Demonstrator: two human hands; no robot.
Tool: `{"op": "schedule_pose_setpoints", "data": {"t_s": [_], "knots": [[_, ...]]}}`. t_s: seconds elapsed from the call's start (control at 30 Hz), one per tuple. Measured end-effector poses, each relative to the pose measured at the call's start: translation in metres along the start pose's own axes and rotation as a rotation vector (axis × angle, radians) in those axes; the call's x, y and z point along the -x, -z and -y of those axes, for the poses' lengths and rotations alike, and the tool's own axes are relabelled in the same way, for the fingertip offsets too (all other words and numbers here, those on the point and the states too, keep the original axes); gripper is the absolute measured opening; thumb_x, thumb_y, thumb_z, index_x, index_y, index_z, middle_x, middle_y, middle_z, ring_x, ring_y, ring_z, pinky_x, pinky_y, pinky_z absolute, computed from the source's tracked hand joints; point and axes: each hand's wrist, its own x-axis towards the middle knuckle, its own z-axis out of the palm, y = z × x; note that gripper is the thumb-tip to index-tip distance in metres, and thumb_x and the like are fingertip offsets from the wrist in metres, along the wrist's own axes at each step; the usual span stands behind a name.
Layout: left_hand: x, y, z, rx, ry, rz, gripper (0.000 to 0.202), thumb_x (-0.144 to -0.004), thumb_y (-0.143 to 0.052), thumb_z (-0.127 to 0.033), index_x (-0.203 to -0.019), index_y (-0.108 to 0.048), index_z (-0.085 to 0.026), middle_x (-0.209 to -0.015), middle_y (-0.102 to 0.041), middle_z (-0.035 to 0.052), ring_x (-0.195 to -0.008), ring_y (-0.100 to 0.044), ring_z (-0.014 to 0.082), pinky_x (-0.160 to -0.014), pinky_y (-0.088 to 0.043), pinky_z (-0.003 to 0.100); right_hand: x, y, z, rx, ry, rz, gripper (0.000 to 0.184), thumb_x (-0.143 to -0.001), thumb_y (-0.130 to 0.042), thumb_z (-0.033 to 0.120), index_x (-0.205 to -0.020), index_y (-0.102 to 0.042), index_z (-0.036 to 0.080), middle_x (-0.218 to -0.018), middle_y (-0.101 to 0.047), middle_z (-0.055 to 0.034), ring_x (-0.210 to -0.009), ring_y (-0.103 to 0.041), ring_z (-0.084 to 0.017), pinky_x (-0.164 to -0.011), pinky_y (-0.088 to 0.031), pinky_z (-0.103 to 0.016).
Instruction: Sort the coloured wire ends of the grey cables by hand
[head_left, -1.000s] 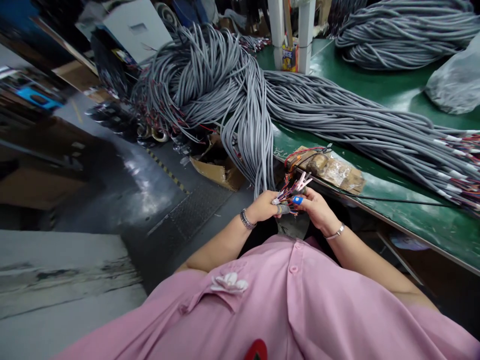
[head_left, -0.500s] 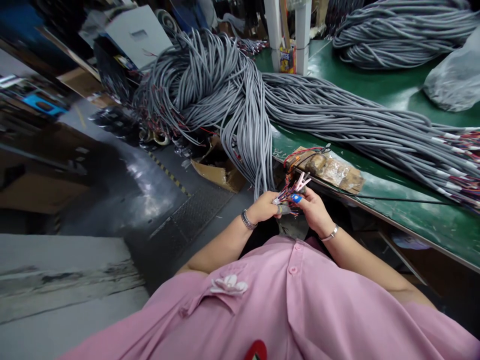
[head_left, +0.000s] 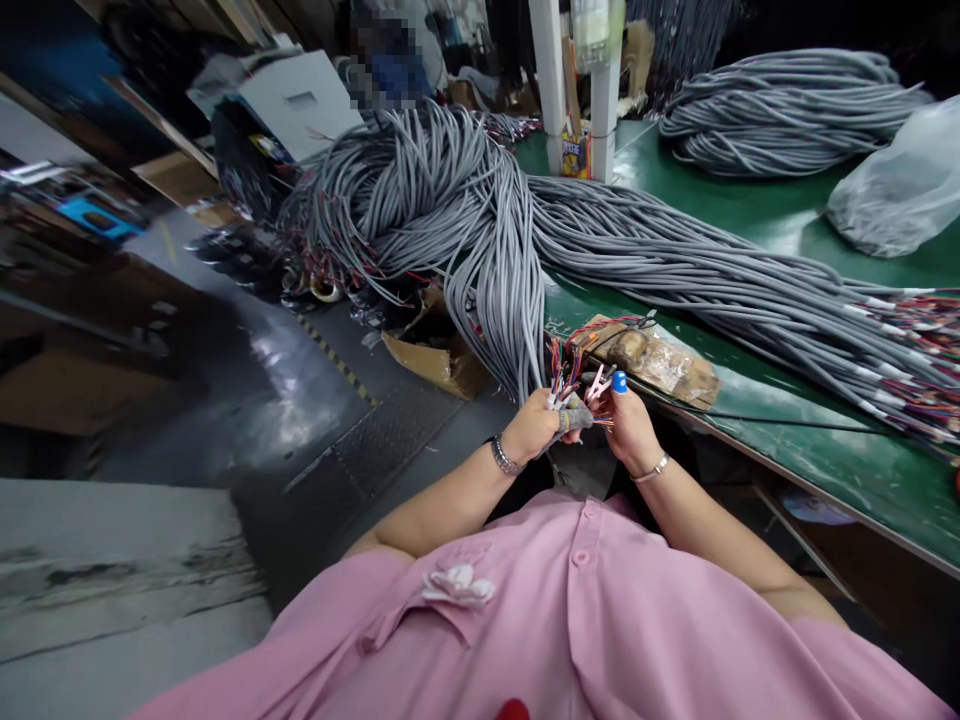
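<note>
My left hand [head_left: 531, 425] is closed around several grey cable ends, with coloured wires [head_left: 564, 372] fanning upward from it. Its thumb seems to wear a grey cover [head_left: 576, 417]. My right hand [head_left: 632, 425] is close on the right, a blue cover [head_left: 619, 382] on its raised thumb. Its curled fingers are partly hidden and appear to hold thin wire tips [head_left: 603, 422] that stick out from the left hand. A pale pink clip [head_left: 599, 384] shows between the hands. The hanging grey cable bundle [head_left: 504, 300] runs down from the bench to just behind my left hand.
Long grey cables [head_left: 697, 250] lie across the green bench [head_left: 787, 450]. A taped wooden board [head_left: 671, 362] sits at its front edge. Behind are a coiled bundle [head_left: 787, 115], a clear plastic bag [head_left: 900, 185] and a white post [head_left: 604, 100]. An open cardboard box [head_left: 435, 358] stands on the floor.
My right hand has shifted slightly right, away from the left, and its thumb has lifted upright. The wires in my left hand now stand more upright and fanned. The camera view has tilted slightly.
</note>
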Motion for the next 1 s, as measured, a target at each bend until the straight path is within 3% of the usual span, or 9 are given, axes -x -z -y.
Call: {"op": "schedule_pose_setpoints", "data": {"t_s": [0.23, 0.47, 0.7, 0.87, 1.0], "knots": [[-0.003, -0.004, 0.008, -0.034, 0.013, -0.024, 0.035, -0.068, -0.073, -0.04, -0.055, -0.057, -0.012, -0.048, -0.056, 0.0005, -0.042, -0.047, 0.0076, -0.047, -0.039, 0.021, -0.008, -0.004, -0.002, -0.162, -0.128, 0.04, 0.05, -0.072, -0.063, 0.07, -0.084, -0.066, 0.021, -0.071, -0.067, -0.0026, -0.064, -0.062, -0.017, -0.061, -0.052, -0.032], [-0.003, -0.001, 0.016, -0.093, -0.008, -0.001, 0.034, -0.07, -0.072, -0.038, -0.056, -0.057, -0.012, -0.049, -0.057, 0.0006, -0.045, -0.049, 0.0081, -0.049, -0.04, 0.021, -0.005, -0.012, 0.006, -0.067, -0.108, 0.078, 0.057, -0.07, -0.059, 0.076, -0.09, -0.065, 0.023, -0.072, -0.068, -0.0047, -0.075, -0.066, -0.023, -0.064, -0.054, -0.036], [-0.001, -0.002, 0.012, -0.084, 0.016, -0.006, 0.034, -0.066, -0.075, -0.038, -0.057, -0.056, -0.012, -0.048, -0.056, -0.0009, -0.042, -0.048, 0.0071, -0.046, -0.038, 0.02, -0.002, -0.007, 0.006, -0.228, -0.219, 0.076, 0.055, -0.073, -0.056, 0.076, -0.082, -0.064, 0.022, -0.069, -0.064, -0.0016, -0.06, -0.06, -0.017, -0.059, -0.052, -0.032], [0.006, 0.0, 0.009, -0.056, 0.001, -0.014, 0.034, -0.066, -0.077, -0.039, -0.06, -0.058, -0.011, -0.049, -0.058, -0.0002, -0.045, -0.05, 0.0078, -0.048, -0.04, 0.02, 0.0, 0.001, 0.009, -0.226, -0.211, 0.104, 0.056, -0.076, -0.049, 0.077, -0.088, -0.065, 0.024, -0.087, -0.069, -0.0033, -0.068, -0.062, -0.016, -0.063, -0.052, -0.032], [0.01, -0.001, 0.01, -0.052, -0.052, -0.043, 0.034, -0.069, -0.076, -0.04, -0.062, -0.059, -0.012, -0.053, -0.06, 0.0004, -0.048, -0.052, 0.0082, -0.051, -0.043, 0.021, 0.001, 0.002, 0.013, -0.211, -0.211, 0.094, 0.042, -0.079, -0.06, 0.064, -0.088, -0.067, 0.024, -0.089, -0.07, -0.0024, -0.072, -0.062, -0.015, -0.065, -0.051, -0.028]]}}
